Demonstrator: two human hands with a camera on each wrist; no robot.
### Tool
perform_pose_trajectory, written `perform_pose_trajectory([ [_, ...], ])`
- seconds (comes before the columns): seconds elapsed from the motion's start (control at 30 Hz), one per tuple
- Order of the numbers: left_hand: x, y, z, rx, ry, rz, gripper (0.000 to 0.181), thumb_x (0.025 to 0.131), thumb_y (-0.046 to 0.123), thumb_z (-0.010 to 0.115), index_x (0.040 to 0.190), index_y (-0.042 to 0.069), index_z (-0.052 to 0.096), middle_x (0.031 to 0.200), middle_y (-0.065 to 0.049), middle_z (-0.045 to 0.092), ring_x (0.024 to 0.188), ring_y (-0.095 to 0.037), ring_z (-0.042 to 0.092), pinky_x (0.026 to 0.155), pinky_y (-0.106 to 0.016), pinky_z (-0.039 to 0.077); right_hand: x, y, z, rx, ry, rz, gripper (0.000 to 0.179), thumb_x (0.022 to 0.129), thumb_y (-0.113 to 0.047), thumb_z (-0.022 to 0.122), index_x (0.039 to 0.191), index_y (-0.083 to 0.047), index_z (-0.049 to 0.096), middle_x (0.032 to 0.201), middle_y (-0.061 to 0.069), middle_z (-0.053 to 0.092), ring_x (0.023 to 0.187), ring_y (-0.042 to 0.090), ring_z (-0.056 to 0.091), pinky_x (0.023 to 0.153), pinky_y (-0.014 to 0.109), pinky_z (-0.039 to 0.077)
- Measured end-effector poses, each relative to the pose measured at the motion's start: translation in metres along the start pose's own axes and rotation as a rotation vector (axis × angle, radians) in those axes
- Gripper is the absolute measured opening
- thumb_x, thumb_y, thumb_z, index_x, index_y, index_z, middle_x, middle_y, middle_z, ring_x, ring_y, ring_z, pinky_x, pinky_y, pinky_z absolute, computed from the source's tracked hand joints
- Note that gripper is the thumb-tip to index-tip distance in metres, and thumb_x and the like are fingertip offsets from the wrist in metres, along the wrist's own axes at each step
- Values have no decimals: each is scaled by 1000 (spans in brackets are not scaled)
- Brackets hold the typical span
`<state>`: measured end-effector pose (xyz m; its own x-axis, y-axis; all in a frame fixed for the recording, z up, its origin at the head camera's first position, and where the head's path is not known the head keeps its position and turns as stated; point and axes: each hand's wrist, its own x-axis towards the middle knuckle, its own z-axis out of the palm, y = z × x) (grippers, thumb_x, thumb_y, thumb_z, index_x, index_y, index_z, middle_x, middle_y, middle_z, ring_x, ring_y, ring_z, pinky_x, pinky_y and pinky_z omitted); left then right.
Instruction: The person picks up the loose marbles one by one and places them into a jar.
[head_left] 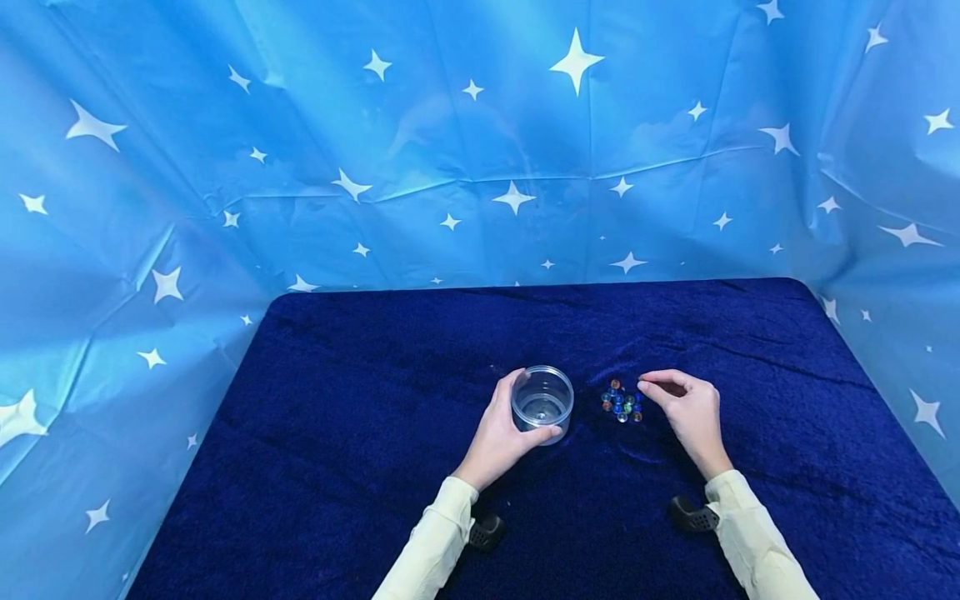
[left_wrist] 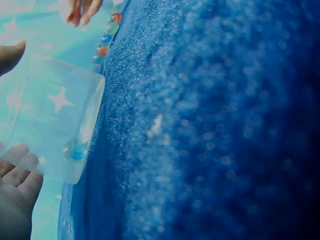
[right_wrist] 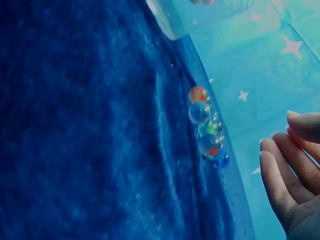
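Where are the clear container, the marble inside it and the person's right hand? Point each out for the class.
Clear container [head_left: 543,384], head view: inner face of its far wall.
Marble inside it [left_wrist: 75,149], left wrist view: its middle, seen through the clear wall.
Right hand [head_left: 693,415], head view: back of the hand.

Clear tub [head_left: 562,418] seemingly holds one marble [left_wrist: 75,150], others [head_left: 627,405] beside.

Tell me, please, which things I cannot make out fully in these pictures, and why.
Marbles: exact number of the group; in the right wrist view they overlap, in the head view they are too small.
Right hand: whether it pinches a marble; too small in the head view.
Clear jar: cut off by the right wrist view's top edge.
Left hand: cut off by the left wrist view's left edge.
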<state>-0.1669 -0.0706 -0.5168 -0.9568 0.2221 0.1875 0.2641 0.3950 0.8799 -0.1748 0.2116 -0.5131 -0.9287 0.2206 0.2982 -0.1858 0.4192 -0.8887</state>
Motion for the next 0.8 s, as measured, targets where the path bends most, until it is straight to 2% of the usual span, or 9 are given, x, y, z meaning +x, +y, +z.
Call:
perform_pose_trajectory([
  [0.3, 0, 0, 0, -5, -2, 8, 91, 77, 28, 90, 151, 7, 41, 150, -13, 50, 138, -31, 49, 115, -50, 36, 1, 14, -3, -59, -15, 41, 8, 84, -4, 83, 92, 1, 80, 88, 13, 78, 70, -8, 61, 63, 13, 43],
  [0.57, 0, 0, -1, -15, -19, 1, 93, 78, 30, 90, 152, 5, 40, 151, -15, 49, 138, -33, 48, 115, -50, 35, 1, 21, -2, -37, -61, 75, 11, 85, -2, 82, 95, 2, 80, 93, 17, 77, 75, -11, 63, 67, 10, 46],
  [0.8, 0, -2, -1, -6, -13, 9, 93, 78, 31, 89, 152, 6, 40, 150, -14, 50, 137, -31, 49, 115, -51, 36, 2, 24, -1, -61, -102, 97, 15, 86, -4, 82, 99, 2, 80, 95, 16, 78, 77, -12, 63, 71, 10, 46],
])
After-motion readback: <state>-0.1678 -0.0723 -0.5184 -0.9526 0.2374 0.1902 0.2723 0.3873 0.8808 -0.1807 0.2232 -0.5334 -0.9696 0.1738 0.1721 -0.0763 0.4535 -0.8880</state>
